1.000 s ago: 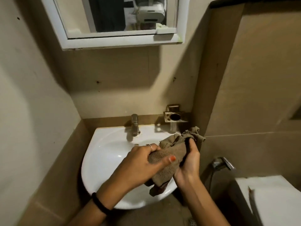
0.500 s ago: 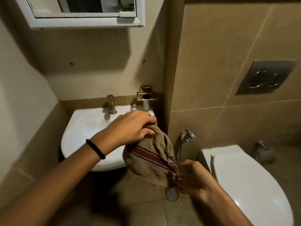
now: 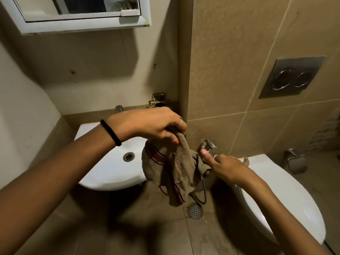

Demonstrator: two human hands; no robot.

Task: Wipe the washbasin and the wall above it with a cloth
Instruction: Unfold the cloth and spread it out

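Beige-tiled bathroom, viewed from above; white washbasin taken as reference. Wall rising directly behind the washbasin, marked with small dark spots. White-framed mirror cabinet mounted high above the washbasin. Tap at the back edge of the washbasin, mostly hidden. Left hand held over the right rim of the washbasin, fingers clenched around the top of the brown cloth. Cloth hanging bunched off the right side of the washbasin, above the floor drain. Right hand further right of the washbasin, fingers extended and relaxed, grasping nothing, just beside the cloth and the spray nozzle. Toilet farthest right of the washbasin.
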